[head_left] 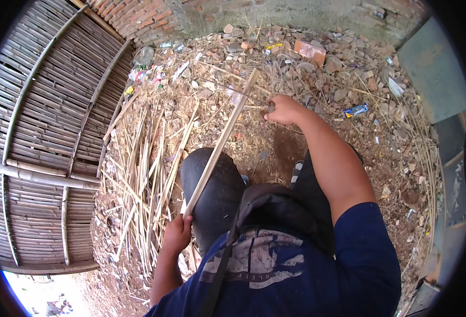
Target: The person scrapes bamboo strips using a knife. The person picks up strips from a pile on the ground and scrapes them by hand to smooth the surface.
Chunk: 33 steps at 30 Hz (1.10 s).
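Bamboo strip (pixel 222 142), long and pale, is up in the air in front of me, slanting from the left hand to a spot near the right hand. I see the left hand (pixel 178 233) with its fingers closed around the low end of the strip. The right hand (pixel 286 110) is clamped on the end of a thin dark tool (pixel 258 100). That tool crosses the strip near its top end, but I cannot tell if they touch. The strip passes over the left knee (pixel 204 169), in dark pants. On the left, I see a messy pile of strips (pixel 143 179) on the ground (pixel 275 150). Past that stands a bamboo wall (pixel 48 111). Farther up, stones and trash lie by a brick wall (pixel 296 16). A blue packet (pixel 355 111) lies to the right.
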Motion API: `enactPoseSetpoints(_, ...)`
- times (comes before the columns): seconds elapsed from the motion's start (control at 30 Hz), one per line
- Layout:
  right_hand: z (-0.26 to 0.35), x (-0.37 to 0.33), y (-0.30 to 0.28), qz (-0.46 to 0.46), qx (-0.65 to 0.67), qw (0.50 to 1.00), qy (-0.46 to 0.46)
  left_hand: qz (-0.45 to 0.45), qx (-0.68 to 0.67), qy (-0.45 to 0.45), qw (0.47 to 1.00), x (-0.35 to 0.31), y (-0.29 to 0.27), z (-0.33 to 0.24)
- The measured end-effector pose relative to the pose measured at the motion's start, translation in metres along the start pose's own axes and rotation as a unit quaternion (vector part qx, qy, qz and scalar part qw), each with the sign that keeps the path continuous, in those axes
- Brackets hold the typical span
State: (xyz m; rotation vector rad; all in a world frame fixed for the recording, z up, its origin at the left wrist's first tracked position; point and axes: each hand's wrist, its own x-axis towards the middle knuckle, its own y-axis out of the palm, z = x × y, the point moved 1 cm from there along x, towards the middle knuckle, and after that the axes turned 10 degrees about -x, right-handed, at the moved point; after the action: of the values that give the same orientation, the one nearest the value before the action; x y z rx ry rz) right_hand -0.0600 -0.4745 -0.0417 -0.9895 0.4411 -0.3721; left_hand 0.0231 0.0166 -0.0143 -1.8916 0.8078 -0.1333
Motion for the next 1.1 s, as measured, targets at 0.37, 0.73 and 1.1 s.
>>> enactPoseSetpoints(0.37, 0.025, -0.024, -0.013, 0.000, -0.086, 0.995, -0.048, 0.087, -0.070, -0.040, 0.993, 0.003, -0.023, 0.009)
enactPoseSetpoints(0.73, 0.020, -0.015, 0.012, 0.049, -0.076, 0.996, -0.023, 0.095, -0.091, -0.037, 0.991, 0.010, -0.016, 0.031)
enactPoseSetpoints(1.1, 0.058, -0.038, -0.020, 0.044, -0.158, 0.982, -0.094, 0.086, -0.141, -0.025, 0.986, 0.005, -0.010, 0.040)
